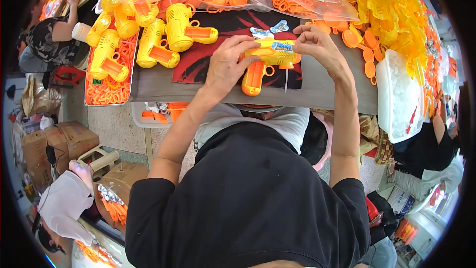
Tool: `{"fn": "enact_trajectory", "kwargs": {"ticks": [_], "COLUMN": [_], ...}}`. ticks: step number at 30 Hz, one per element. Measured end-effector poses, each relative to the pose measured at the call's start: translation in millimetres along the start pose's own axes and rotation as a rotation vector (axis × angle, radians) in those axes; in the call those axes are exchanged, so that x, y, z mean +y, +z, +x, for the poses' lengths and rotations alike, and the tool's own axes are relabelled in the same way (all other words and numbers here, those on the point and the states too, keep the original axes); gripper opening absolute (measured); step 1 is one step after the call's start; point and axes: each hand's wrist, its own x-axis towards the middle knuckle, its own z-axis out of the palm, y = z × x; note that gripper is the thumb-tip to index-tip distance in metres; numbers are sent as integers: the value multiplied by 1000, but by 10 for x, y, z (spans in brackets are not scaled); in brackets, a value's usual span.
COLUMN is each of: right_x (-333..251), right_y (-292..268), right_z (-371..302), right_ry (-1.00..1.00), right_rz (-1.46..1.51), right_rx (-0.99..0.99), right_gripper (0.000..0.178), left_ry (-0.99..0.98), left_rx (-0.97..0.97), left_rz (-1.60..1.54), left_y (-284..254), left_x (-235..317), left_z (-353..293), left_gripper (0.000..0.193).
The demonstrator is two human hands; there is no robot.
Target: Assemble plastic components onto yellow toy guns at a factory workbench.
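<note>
A yellow toy gun [270, 58] with an orange handle lies on its side on the dark red-and-black mat, its grip toward me. My left hand [229, 64] holds its left end between thumb and fingers. A blue sticker [282, 46] sits on the upper side of the gun's body. At that sticker's right end, my right hand [320, 49] has thumb and fingers bent close together, the thumb touching it. Just beyond the gun, loose blue-and-white stickers [261, 33] rest on the mat [191, 72].
More yellow toy guns [157, 44] stand at the left, some over a tray [131, 82] of orange rings. Bags and piles of orange parts line the far side. A white tub [391, 114] of clear pieces is at the right, below heaped yellow shells [391, 5]. Other people sit on both sides.
</note>
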Motion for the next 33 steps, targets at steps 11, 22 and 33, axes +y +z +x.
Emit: {"fn": "enact_trajectory", "kwargs": {"ticks": [11, 22, 33], "right_x": [107, 82, 94], "right_y": [-102, 103, 20], "right_z": [6, 285, 502], "right_ry": [32, -33, -157], "right_rz": [-47, -132, -299], "right_rx": [5, -169, -319], "right_gripper": [22, 22, 30], "left_ry": [-21, -72, -79], "left_rx": [-5, -113, -125], "left_rz": [-124, -18, 34], "left_y": [72, -29, -6], "left_x": [18, 120, 29], "left_z": [24, 69, 104], "left_gripper": [28, 28, 23]}}
